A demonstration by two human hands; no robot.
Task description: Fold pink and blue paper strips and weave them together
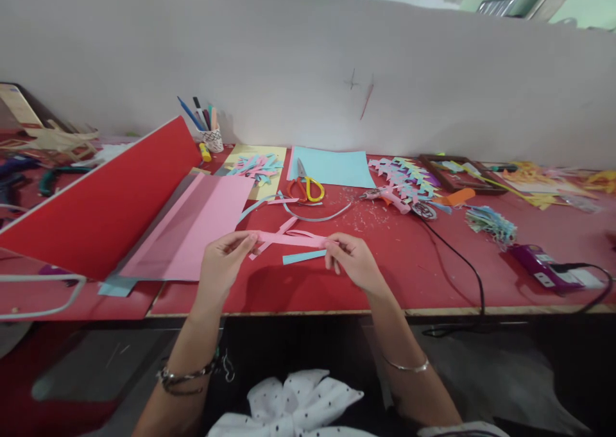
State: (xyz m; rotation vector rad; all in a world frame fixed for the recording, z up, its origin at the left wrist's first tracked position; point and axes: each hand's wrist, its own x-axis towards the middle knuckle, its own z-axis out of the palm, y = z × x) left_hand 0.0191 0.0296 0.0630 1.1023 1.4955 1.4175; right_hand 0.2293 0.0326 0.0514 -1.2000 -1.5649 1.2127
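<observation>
Head view. We see the left hand (228, 257) and the right hand (351, 256) apart, each pinching one end of a pink strip (289, 239) stretched between them above the near middle of the desk (298, 296). An uneven pull, we judge, could crease or tear it, as it appears to be thin paper. Lowered carelessly, the hands might drag the blue strip (304, 257) beneath; whether the right fingers touch that strip, we cannot tell. Farther off lie scissors (305, 188) with blades pointing away; a careless reach could meet them. To their right, a snagged black cable (455, 246) could pull the glue gun (391, 197); its heat is not visible.

Among materials we note a smooth, matte pink sheet (187, 225) at left, zigzag paper chains (409, 175) at far right, and a fringed, pale paper bundle (491, 223) nearer.
</observation>
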